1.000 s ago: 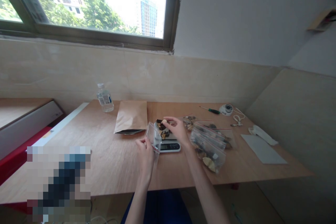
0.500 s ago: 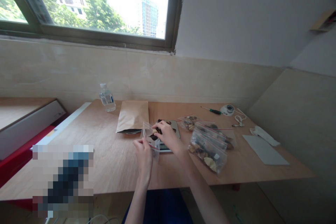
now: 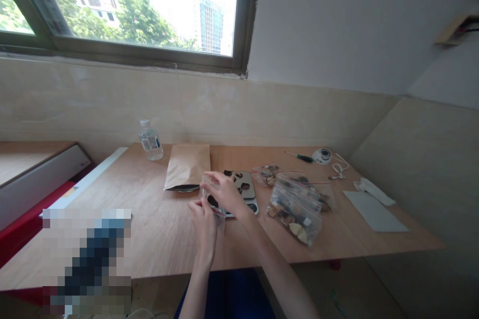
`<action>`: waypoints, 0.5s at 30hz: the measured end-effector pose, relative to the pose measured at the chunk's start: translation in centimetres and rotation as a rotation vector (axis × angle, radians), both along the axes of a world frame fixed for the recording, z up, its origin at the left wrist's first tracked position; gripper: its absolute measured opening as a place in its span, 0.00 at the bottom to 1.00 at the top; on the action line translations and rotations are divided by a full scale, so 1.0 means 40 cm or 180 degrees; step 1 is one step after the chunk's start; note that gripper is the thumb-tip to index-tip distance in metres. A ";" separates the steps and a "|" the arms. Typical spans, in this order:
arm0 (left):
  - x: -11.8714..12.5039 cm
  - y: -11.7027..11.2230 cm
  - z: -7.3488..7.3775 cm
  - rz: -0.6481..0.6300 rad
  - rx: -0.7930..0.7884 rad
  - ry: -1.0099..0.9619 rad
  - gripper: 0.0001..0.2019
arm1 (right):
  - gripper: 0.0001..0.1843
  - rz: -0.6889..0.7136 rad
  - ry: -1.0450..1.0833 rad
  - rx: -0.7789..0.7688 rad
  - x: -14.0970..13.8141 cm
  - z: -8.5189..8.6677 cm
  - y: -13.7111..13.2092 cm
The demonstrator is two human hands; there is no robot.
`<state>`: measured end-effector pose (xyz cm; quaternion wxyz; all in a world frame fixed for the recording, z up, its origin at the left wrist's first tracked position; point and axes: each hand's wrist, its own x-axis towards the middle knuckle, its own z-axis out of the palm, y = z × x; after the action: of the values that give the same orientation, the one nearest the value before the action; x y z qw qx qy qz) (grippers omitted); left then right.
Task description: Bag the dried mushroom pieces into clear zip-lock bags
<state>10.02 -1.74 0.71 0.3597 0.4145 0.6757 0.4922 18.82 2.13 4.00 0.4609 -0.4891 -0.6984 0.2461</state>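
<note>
A small clear zip bag [image 3: 212, 201] with a dark dried piece showing in it is in front of me. My left hand [image 3: 204, 219] pinches its near edge, by the red zip line. My right hand [image 3: 225, 194] reaches over the bag, fingertips closed at its far left edge; anything else between them is hidden. Just beyond, partly behind my right hand, a kitchen scale [image 3: 249, 192] bears several dark dried pieces that look like mushroom. A brown paper pouch [image 3: 190, 163] lies left of the scale, its mouth towards me.
Several filled zip bags [image 3: 295, 209] lie right of the scale. Farther right are a green-handled screwdriver [image 3: 305, 158], a white dome camera [image 3: 322, 156] with its cable, and a grey sheet [image 3: 374, 212]. A water bottle [image 3: 151, 142] stands at the back left.
My right hand has shifted left from over the scale to the bag's far edge, uncovering more of the scale. The pale piece seen at its fingers no longer shows. My left hand stays on the bag.
</note>
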 end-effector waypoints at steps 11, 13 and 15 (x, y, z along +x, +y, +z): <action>-0.014 0.002 -0.009 0.0109 -0.0021 0.0074 0.10 | 0.21 -0.1542 -0.1157 -0.0091 0.179 -0.255 0.023; -0.013 0.001 -0.006 0.0105 -0.0081 0.0094 0.09 | 0.14 -0.1483 -0.1163 -0.0052 0.189 -0.268 0.027; -0.012 0.000 -0.005 0.0117 -0.0122 0.0148 0.09 | 0.11 -0.1458 -0.1071 0.0003 0.199 -0.271 0.034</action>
<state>9.53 -1.73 0.52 0.3427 0.4063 0.7007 0.4760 26.78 3.50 -6.82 0.3824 -0.6679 -0.6366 0.0505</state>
